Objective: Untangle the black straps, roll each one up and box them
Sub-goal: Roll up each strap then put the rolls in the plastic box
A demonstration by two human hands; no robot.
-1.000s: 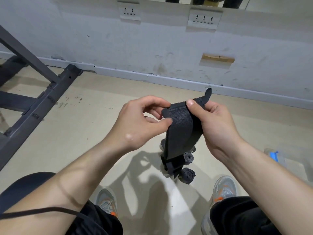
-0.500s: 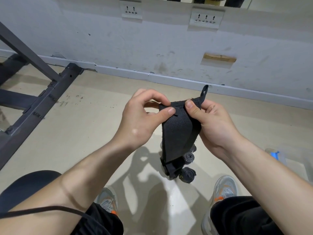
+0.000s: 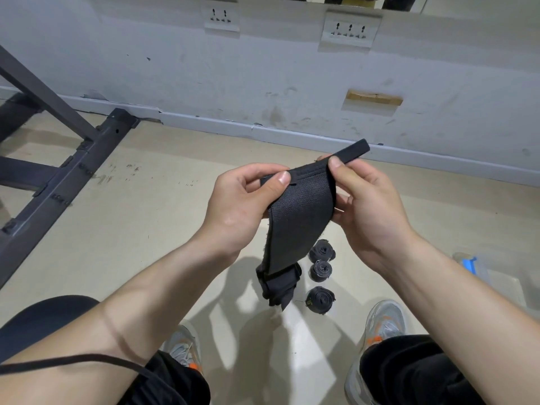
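Black woven strap, centre frame, is pinched at its top edge by left hand and right hand, unrolled. Three rolled black straps lie below; clear plastic box, right edge, awaits them.

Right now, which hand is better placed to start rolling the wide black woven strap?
Probably right hand: it pinches the wide black strap at its narrow end, where rolling would start; left hand pinches the side edge.
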